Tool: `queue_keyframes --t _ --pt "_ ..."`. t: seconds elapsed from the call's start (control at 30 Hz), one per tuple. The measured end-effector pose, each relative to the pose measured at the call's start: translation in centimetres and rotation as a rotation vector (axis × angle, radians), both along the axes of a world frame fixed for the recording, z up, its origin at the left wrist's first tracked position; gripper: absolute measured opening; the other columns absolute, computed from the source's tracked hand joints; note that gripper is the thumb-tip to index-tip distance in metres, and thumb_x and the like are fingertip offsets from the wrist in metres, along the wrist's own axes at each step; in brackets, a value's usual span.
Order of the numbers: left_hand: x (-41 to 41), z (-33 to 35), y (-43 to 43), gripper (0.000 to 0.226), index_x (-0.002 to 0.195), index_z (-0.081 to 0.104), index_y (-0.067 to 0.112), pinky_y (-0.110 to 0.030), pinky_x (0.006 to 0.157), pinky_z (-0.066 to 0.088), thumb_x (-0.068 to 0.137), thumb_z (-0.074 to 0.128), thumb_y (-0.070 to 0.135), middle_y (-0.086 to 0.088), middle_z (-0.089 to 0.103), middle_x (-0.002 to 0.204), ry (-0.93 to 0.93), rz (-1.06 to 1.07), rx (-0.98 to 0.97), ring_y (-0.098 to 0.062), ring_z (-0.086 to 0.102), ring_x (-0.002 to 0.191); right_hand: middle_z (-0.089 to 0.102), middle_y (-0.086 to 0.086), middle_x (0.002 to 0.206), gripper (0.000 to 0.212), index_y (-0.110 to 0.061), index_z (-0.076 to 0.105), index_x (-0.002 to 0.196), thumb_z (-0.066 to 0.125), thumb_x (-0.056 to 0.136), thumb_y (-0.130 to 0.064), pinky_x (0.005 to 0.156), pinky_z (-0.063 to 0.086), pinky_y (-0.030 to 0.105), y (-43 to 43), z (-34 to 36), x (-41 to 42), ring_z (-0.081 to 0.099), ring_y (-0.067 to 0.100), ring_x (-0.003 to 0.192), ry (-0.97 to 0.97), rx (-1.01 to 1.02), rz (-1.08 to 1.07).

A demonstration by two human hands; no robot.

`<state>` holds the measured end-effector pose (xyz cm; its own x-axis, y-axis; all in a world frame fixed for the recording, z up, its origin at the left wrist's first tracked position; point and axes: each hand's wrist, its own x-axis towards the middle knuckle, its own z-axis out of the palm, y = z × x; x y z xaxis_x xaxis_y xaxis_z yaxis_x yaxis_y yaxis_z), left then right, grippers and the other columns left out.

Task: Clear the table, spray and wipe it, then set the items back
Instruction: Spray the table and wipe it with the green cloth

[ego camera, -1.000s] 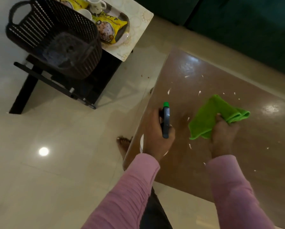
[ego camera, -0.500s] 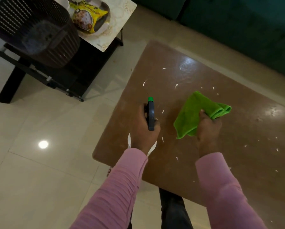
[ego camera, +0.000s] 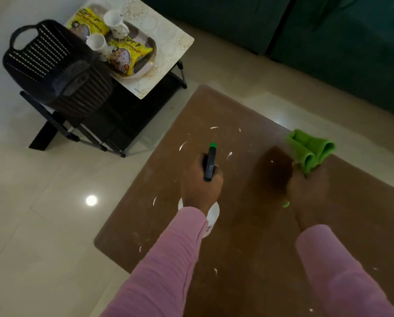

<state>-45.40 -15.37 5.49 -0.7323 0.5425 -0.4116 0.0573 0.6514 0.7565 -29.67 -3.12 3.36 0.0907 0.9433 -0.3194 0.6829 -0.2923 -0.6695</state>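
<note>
Pale glossy floor tiles (ego camera: 43,225) fill the left of the scene, and a dark green sofa (ego camera: 328,46) runs along the far right. A brown table (ego camera: 248,236) takes up the near right, its top bare except for small white scraps (ego camera: 182,145) scattered across it. To the far left stands a side table (ego camera: 168,42) with a pale patterned top on a black frame. A dark slatted basket (ego camera: 54,72) with a loop handle sits on its left part, just beside an oval tray (ego camera: 154,51). The tray holds two yellow snack packets, one far (ego camera: 88,22) and one near (ego camera: 127,53), and two white cups (ego camera: 117,22) (ego camera: 97,44).

Two arms in pink sleeves (ego camera: 164,271) reach from the near edge over the brown table. The left hand (ego camera: 198,181) is clenched round the neck of a spray bottle (ego camera: 209,165). Its dark trigger head and green nozzle point to the far side, and its white body shows under the wrist. The right hand (ego camera: 308,188), further right and apart from the left, grips a bunched green cloth (ego camera: 310,152) that sticks out past the fingers. A darker patch (ego camera: 273,170) lies on the tabletop just left of that hand; whether it is wet or only shadow cannot be told.
</note>
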Motion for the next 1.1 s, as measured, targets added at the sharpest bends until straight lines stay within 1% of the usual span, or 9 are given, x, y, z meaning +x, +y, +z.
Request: queue_keyframes --t 0.07,0.13,0.23,0.47,0.53,0.63,0.73,0.87,1.1 --pt "0.0 -0.7 0.7 0.015 0.074 0.057 0.02 -0.029 0.05 0.04 0.088 0.06 0.015 0.001 0.051 0.057 0.019 0.022 -0.031 -0.018 0.045 0.05 0.055 0.019 0.131 0.045 -0.007 0.044 0.138 0.051 0.095 -0.012 0.089 0.041 0.038 -1.0 -2.4 -0.6 0.052 0.036 0.117 -0.05 -0.127 0.198" --pt "-0.1 -1.0 1.0 0.024 0.067 0.052 0.022 -0.026 0.05 0.036 0.088 0.061 0.015 0.003 0.048 0.053 0.025 0.008 -0.047 -0.016 0.043 0.048 0.034 0.014 0.151 0.066 -0.011 0.026 0.15 0.049 0.089 -0.001 0.112 0.026 0.041 -2.6 -4.7 -0.7 0.031 0.032 0.138 -0.081 -0.166 0.439" --pt "-0.2 -1.1 1.1 0.022 0.072 0.053 0.025 -0.022 0.049 0.034 0.092 0.06 0.019 0.005 0.048 0.055 0.03 0.011 -0.044 -0.013 0.042 0.047 0.02 0.011 0.158 0.075 -0.006 0.02 0.15 0.045 0.08 -0.004 0.12 0.008 0.041 -3.4 -6.2 -1.0 0.011 0.032 0.146 -0.136 -0.065 0.558" --pt "0.3 0.4 -0.6 0.009 0.1 0.059 0.019 -0.011 0.051 0.044 0.092 0.062 0.014 0.007 0.056 0.069 0.097 0.175 0.051 -0.014 0.052 0.056 0.041 0.019 0.146 0.065 -0.012 0.031 0.147 0.037 0.083 -0.022 0.112 0.029 0.049 0.1 -6.4 -6.0 0.038 0.038 0.134 0.054 -0.008 0.144" --pt "0.8 0.2 -1.2 0.02 0.109 0.061 0.016 -0.012 0.058 0.048 0.09 0.065 0.016 0.004 0.062 0.081 0.098 0.185 0.053 -0.015 0.059 0.066 0.047 0.018 0.142 0.063 -0.012 0.033 0.146 0.04 0.084 -0.023 0.11 0.032 0.05 1.9 -6.6 -9.1 0.042 0.036 0.131 0.106 0.053 0.188" --pt "1.3 -0.1 -1.5 0.034 0.12 0.056 0.018 -0.017 0.069 0.052 0.088 0.067 0.021 0.004 0.064 0.096 0.072 0.219 0.022 -0.014 0.061 0.078 0.028 0.012 0.155 0.066 -0.015 0.023 0.15 0.048 0.089 -0.012 0.118 0.016 0.051 3.3 -7.5 -13.1 0.023 0.033 0.143 -0.026 0.119 0.626" --pt "1.2 0.0 -1.8 0.03 0.115 0.054 0.02 -0.005 0.064 0.044 0.089 0.068 0.023 0.009 0.054 0.086 0.075 0.23 -0.027 -0.006 0.053 0.069 0.003 0.005 0.161 0.076 -0.019 0.009 0.153 0.05 0.089 -0.015 0.118 -0.004 0.045 2.3 -8.5 -14.1 -0.002 0.028 0.148 -0.292 0.248 1.125" --pt "0.5 -0.5 -1.9 0.031 0.116 0.056 0.026 -0.008 0.063 0.042 0.087 0.068 0.024 0.012 0.059 0.09 0.039 0.263 -0.042 -0.008 0.058 0.077 0.002 0.0 0.16 0.089 -0.02 0.008 0.153 0.056 0.079 -0.008 0.117 -0.009 0.04 2.2 -8.8 -10.6 -0.006 0.021 0.146 -0.327 0.327 1.457" --pt "0.9 -1.4 -2.2 0.042 0.123 0.05 0.03 -0.025 0.078 0.052 0.085 0.069 0.026 0.012 0.059 0.101 -0.011 0.242 0.022 -0.011 0.06 0.086 0.006 0.011 0.16 0.074 -0.01 0.013 0.152 0.047 0.087 -0.004 0.119 -0.002 0.044 6.0 -8.7 -15.1 0.001 0.032 0.147 -0.355 0.253 1.102"
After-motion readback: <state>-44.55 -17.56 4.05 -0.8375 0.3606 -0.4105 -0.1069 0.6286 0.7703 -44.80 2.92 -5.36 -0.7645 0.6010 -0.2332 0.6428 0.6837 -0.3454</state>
